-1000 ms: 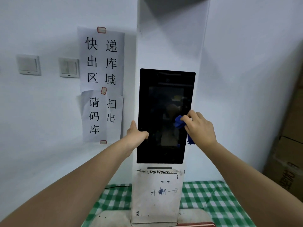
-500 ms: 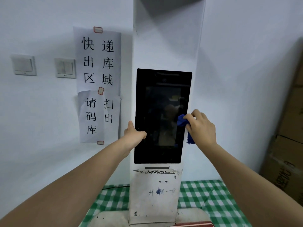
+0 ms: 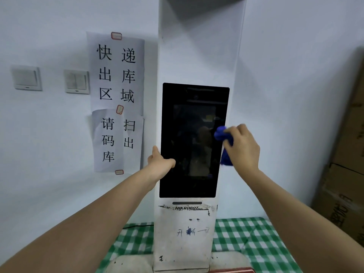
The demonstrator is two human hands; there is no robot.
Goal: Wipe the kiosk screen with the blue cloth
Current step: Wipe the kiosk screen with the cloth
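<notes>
A tall white kiosk [image 3: 199,46] stands on a table against the wall, with a dark, switched-off screen [image 3: 189,138] in its middle. My right hand [image 3: 243,147] is closed on a bunched blue cloth [image 3: 221,133] and presses it against the screen's right edge, about halfway up. Part of the cloth hangs below my palm. My left hand [image 3: 160,161] grips the kiosk's left edge, thumb lying on the screen's lower left area, fingers hidden behind the side.
Paper signs [image 3: 117,101] and two light switches [image 3: 76,81] are on the wall to the left. Cardboard boxes [image 3: 346,174] are stacked at the right. A green checked tablecloth [image 3: 252,241] covers the table under the kiosk.
My right hand with the cloth has shifted slightly up along the screen's right edge. The left hand keeps its grip on the kiosk's side.
</notes>
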